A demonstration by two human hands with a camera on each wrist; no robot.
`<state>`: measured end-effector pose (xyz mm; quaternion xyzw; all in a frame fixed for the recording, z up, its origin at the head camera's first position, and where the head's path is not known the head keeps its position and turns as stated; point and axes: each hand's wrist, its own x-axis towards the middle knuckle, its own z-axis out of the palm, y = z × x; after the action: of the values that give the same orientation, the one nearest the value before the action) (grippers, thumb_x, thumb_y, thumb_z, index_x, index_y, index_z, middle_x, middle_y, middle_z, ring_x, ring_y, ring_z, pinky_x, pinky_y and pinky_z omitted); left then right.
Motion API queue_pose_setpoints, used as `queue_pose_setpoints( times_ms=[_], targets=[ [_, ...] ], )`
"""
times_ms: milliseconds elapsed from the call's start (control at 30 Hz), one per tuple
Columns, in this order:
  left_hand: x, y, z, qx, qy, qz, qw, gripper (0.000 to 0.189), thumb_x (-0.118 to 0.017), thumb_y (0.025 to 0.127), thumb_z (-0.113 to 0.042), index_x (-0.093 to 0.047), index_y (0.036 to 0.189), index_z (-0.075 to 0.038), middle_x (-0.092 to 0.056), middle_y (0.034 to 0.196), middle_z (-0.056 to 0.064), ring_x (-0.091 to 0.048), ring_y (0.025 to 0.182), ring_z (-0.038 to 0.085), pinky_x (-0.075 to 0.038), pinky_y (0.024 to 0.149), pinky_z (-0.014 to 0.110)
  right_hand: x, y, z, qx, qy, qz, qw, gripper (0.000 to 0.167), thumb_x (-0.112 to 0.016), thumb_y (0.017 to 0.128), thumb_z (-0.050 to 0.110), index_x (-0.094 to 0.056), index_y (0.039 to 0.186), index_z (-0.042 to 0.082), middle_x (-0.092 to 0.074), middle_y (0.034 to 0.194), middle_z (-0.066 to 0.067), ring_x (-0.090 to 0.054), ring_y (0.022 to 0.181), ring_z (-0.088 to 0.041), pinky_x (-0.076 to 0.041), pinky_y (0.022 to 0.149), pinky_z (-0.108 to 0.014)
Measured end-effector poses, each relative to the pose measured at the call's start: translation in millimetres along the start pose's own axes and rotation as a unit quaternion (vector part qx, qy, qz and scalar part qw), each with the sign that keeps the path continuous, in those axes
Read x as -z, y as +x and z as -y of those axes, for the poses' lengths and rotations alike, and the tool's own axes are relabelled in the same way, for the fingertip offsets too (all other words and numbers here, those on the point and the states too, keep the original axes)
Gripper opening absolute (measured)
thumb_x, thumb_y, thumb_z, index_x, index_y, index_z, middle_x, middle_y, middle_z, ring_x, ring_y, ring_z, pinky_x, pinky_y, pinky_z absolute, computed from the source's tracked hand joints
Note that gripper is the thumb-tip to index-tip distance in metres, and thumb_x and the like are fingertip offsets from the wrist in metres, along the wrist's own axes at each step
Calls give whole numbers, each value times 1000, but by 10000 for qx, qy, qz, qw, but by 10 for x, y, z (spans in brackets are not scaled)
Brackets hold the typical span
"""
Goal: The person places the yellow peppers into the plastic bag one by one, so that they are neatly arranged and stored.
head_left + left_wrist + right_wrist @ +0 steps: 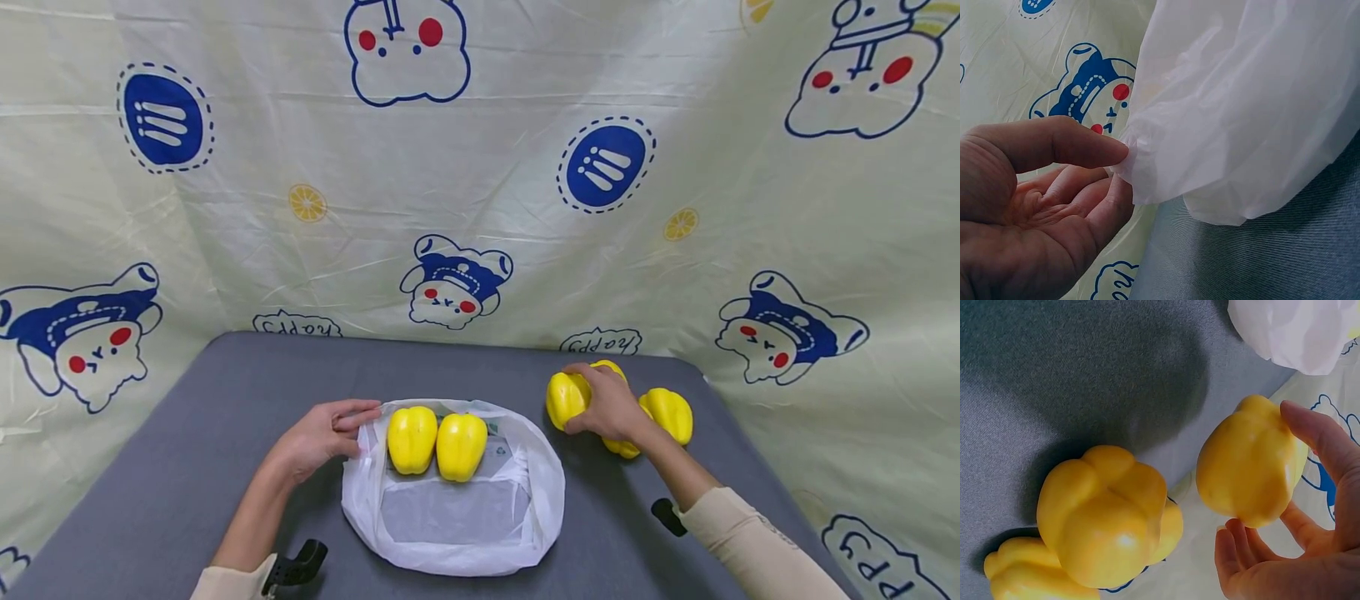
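A white plastic bag stands on the table with its mouth spread wide and its rim folded outward. Inside it, at the far side, two yellow bell peppers lie side by side, a left one and a right one. My left hand pinches the bag's left edge between thumb and fingertips, as the left wrist view shows up close. To the right of the bag, my right hand grips another yellow bell pepper between thumb and fingers.
Three more yellow bell peppers cluster at the table's right side: a large one, one at the lower left and one partly hidden behind. The grey table meets a printed curtain at its back and sides.
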<state>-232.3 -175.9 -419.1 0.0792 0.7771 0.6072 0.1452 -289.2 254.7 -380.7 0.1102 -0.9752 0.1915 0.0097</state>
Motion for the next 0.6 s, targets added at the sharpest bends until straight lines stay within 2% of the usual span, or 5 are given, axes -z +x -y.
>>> queue_pose_setpoints(
  times_ms=[133,400,600],
  targets=[
    [2,2,2,13,7,6,10000,71,-64,81,15,-45,149,5,-49,152,20,-39,147,38,-53,99,39,-10,-16,26,-6,53,-46,10000,84,-88,66,26,-54,142,13,-53,135,-25,-49,115,-42,-46,91,-61],
    [-11,0,-1,23,74,-19,10000,71,-64,81,14,-45,149,4,-49,153,20,-40,146,38,-50,104,46,-25,-27,54,14,14,-171,9999,85,-88,67,30,-54,143,12,-55,130,-23,-49,114,-40,-47,88,-58],
    [-8,8,8,31,73,12,10000,71,-64,81,13,-45,149,4,-49,152,19,-39,147,38,-54,97,36,0,-64,125,83,52,-292,9995,86,-86,68,33,-52,144,10,-57,129,-21,-48,115,-39,-48,87,-56]
  ],
)
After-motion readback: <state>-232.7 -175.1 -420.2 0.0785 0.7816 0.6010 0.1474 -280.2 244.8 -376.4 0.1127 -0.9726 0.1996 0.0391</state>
